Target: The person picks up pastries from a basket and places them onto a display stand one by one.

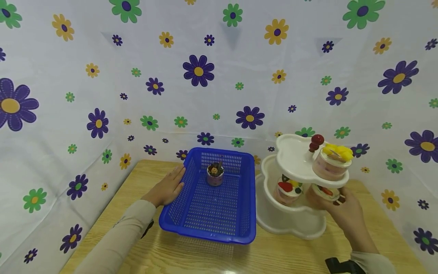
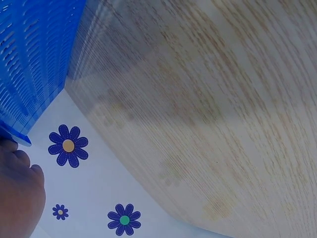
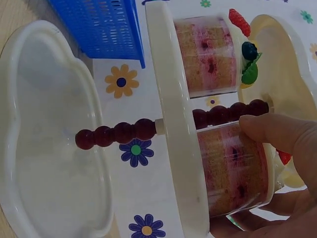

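Observation:
My right hand (image 1: pixel 347 209) grips a cake cup (image 3: pixel 235 168) on the middle tier of a white three-tier stand (image 1: pixel 294 205), thumb on one side and fingers round the other. Beside it on that tier is a second cake cup (image 1: pixel 288 190) topped with strawberry, a blueberry and a green leaf. The top tier carries a cup with yellow fruit (image 1: pixel 332 161). My left hand (image 1: pixel 167 186) rests with straight fingers on the left rim of a blue plastic basket (image 1: pixel 212 213). Toward the basket's back sits a small dark-topped dessert cup (image 1: pixel 215 175).
Dark red beaded posts (image 3: pixel 116 134) join the stand's tiers, and a red bead knob (image 1: pixel 316 141) tops it. The bottom tier (image 3: pixel 54 129) shows bare white. Basket and stand share a wooden table (image 1: pixel 137 213) against a flower-print cloth (image 1: pixel 219 95).

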